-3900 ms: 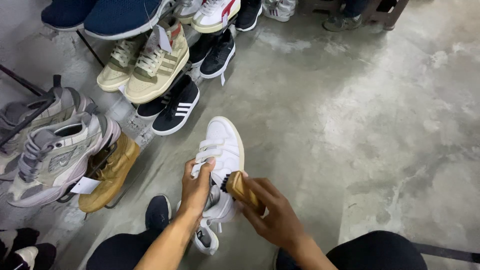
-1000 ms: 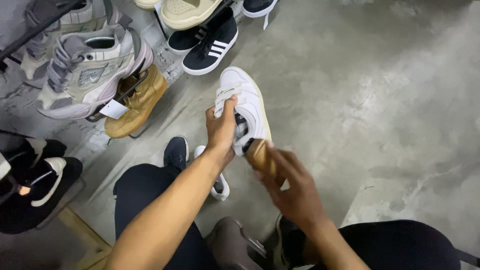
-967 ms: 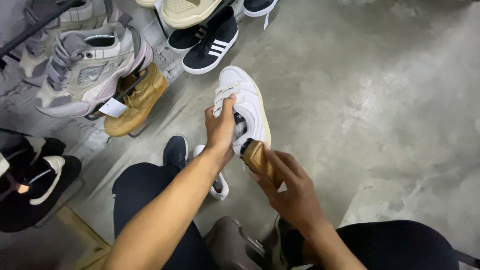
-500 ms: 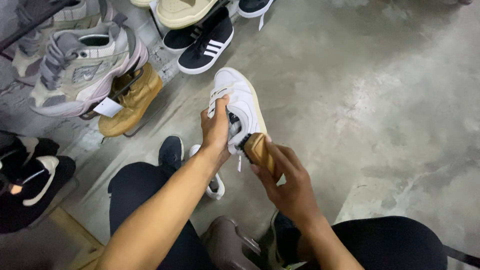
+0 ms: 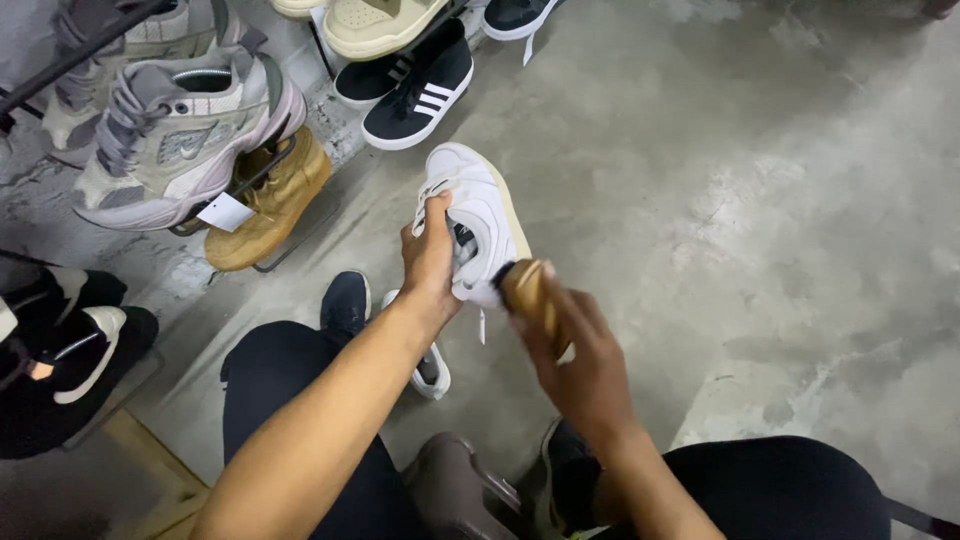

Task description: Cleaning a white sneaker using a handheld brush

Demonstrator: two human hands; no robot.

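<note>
Head view, looking down at a seated person's lap and a concrete floor (image 5: 760, 200).

Left hand (image 5: 430, 262): grip closed around the tongue and lace area of a white sneaker (image 5: 480, 215), thumb on top, fingers tucked into the opening. The sneaker is held up off the floor in front of the knees, toe pointing away, its cream sole edge turned to the right.

Right hand (image 5: 585, 365): grip wrapped around a wooden-handled brush (image 5: 528, 292). The brush head meets the sneaker's heel end, just right of the left hand. The hand is slightly blurred.

Below the sneaker: a dark shoe (image 5: 345, 300) on the person's foot, and a second white sneaker (image 5: 428, 365) lying on the floor partly hidden under the left forearm. Dark trousers cover both legs.

Upper left: a wire rack with a chunky grey sneaker (image 5: 180, 140) carrying a white tag (image 5: 225, 212), a tan boot (image 5: 270, 200) beneath it, a black shoe with white stripes (image 5: 420, 95), and a beige shoe (image 5: 385, 20) at the top edge. At the far left, black shoes (image 5: 60, 350).
</note>
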